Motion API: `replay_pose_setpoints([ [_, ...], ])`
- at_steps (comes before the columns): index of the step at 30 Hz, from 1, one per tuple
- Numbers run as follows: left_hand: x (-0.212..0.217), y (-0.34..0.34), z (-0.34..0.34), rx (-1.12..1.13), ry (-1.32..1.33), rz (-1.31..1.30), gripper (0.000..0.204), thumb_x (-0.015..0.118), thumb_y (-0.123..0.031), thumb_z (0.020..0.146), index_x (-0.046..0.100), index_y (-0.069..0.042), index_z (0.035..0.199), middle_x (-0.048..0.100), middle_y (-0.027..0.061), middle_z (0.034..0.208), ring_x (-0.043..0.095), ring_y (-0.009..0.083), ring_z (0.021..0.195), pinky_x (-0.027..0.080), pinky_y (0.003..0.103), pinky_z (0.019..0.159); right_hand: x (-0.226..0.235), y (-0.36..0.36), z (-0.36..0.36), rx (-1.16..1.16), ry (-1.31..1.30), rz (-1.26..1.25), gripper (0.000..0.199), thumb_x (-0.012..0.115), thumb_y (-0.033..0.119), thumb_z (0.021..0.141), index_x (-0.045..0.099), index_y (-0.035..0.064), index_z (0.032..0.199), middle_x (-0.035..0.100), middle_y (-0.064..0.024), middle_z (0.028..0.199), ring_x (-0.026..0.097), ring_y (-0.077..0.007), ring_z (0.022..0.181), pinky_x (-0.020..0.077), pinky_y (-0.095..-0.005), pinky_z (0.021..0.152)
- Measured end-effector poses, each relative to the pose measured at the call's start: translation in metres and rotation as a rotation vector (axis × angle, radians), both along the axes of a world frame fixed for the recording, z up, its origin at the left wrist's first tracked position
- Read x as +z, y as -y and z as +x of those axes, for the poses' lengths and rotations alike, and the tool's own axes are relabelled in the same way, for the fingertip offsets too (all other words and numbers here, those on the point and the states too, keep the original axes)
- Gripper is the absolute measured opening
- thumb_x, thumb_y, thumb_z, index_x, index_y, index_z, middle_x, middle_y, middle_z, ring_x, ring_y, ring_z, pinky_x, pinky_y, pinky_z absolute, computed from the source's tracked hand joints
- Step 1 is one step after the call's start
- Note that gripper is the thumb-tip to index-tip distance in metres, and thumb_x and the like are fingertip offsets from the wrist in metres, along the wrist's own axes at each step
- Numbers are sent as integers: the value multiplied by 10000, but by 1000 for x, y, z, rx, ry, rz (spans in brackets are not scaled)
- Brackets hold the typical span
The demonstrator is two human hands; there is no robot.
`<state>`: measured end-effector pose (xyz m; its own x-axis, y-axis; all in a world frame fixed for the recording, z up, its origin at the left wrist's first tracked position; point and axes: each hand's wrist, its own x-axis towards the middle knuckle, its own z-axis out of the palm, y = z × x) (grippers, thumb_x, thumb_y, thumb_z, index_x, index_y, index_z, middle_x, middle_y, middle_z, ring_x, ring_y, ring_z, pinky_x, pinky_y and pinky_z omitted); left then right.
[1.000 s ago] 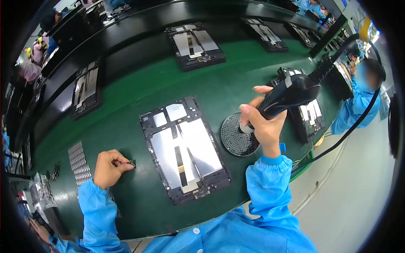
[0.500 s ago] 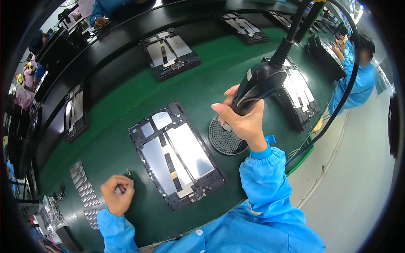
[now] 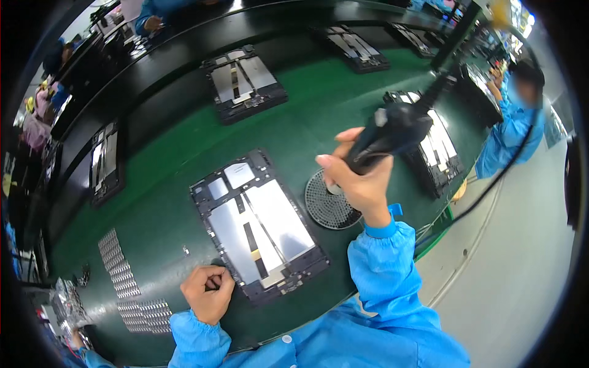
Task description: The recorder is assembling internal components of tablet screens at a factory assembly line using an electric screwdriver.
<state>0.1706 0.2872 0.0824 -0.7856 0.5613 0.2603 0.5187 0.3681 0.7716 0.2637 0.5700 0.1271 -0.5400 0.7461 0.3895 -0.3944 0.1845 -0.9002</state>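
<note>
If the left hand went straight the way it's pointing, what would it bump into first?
Probably the left hand would bump the opened tablet-like device at its left edge, though the hand's height is unclear.

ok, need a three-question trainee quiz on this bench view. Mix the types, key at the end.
1. True or false: the black tool is in the person's right grip.
2. Multiple choice: what shape is the pitted tray?
A) square
B) round
C) triangular
3. Fill in: the small loose part lies on the green table to the ____ of the nearest opened device, as the person sees it.

Key:
1. True
2. B
3. left
</note>
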Motion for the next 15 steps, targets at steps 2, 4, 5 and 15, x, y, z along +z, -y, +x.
replay_pose_setpoints([
  [2,-3,-5,-2,27,3,12,97,692,33,654,631,3,722,605,78,646,521,95,495,401,226,452,10,8,-2,-45,-52,26,343,712,-69,720,517,2,993,562,-36,606,541,-98,485,436,-226,448],
  [4,-8,-6,-5,-104,80,47,108,698,26,673,647,12,767,604,89,663,536,120,500,423,246,459,19,18,-8,-23,-130,44,360,691,-90,724,498,9,1010,557,-44,602,543,-114,486,444,-236,452],
  [5,-8,-6,-8,-71,81,50,108,698,26,673,647,12,767,604,89,663,536,120,500,423,246,459,24,25,-11,16,-145,41,364,686,-94,724,490,11,1013,558,-50,601,546,-119,487,448,-240,457],
  [15,-21,38,-76,126,46,131,104,631,-12,798,652,19,894,635,104,758,590,145,540,437,243,473,32,117,-104,456,-48,-1,305,721,-40,726,532,-21,964,586,-44,597,551,-84,498,415,-216,445],
])
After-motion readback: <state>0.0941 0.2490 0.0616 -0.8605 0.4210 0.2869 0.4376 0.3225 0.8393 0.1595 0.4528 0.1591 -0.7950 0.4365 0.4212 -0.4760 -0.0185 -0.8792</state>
